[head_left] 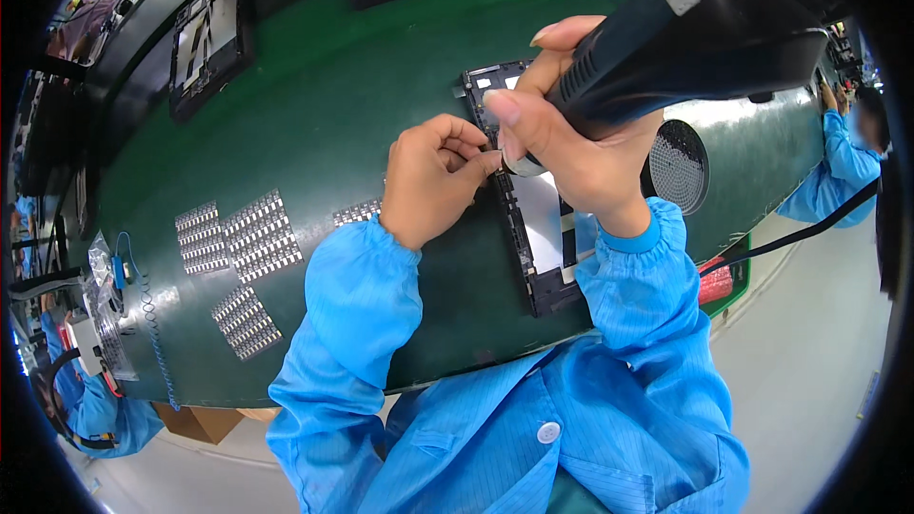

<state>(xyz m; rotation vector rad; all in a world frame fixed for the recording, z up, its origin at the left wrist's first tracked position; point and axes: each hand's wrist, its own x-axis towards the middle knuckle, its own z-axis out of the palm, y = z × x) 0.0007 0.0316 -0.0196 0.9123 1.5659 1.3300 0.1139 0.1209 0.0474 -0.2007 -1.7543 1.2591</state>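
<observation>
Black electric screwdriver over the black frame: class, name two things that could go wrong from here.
1. The left hand pinches right beside the tip of the black electric screwdriver, so a slip might catch a fingertip.
2. The black rectangular frame lies near the green mat's edge, so pressure could shift it.

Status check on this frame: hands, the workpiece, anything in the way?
Right hand gripping black power screwdriver. Left hand pinching at the tip, on black device frame. Small-part sheets lie apart, left.
</observation>
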